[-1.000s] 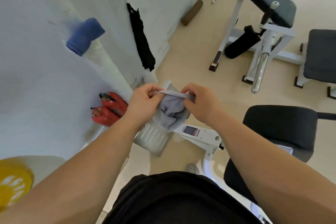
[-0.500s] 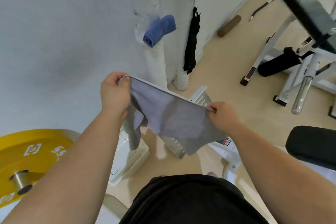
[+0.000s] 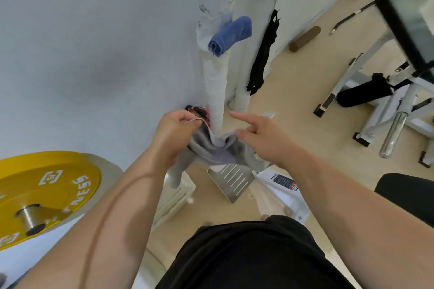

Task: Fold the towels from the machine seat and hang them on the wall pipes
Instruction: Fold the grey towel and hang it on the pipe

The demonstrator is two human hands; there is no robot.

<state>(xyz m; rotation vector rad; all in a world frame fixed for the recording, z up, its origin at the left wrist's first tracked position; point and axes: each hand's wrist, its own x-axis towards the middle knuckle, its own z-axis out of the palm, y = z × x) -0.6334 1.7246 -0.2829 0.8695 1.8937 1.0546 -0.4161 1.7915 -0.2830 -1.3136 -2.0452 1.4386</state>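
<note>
Two hands meet on the grey towel [image 3: 211, 150] in front of your waist. Your left hand [image 3: 175, 134] is clenched on its upper edge, and a loose end hangs below your wrist. Your right hand [image 3: 260, 138] pinches the bunched cloth with its index finger stretched out. Beyond your hands, a rolled blue towel [image 3: 231, 35] sits on the white wall pipe [image 3: 215, 87].

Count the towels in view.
2. A blue towel hangs on the wall pipe; a grey towel is bunched between both hands. Others may lie out of view.
</note>
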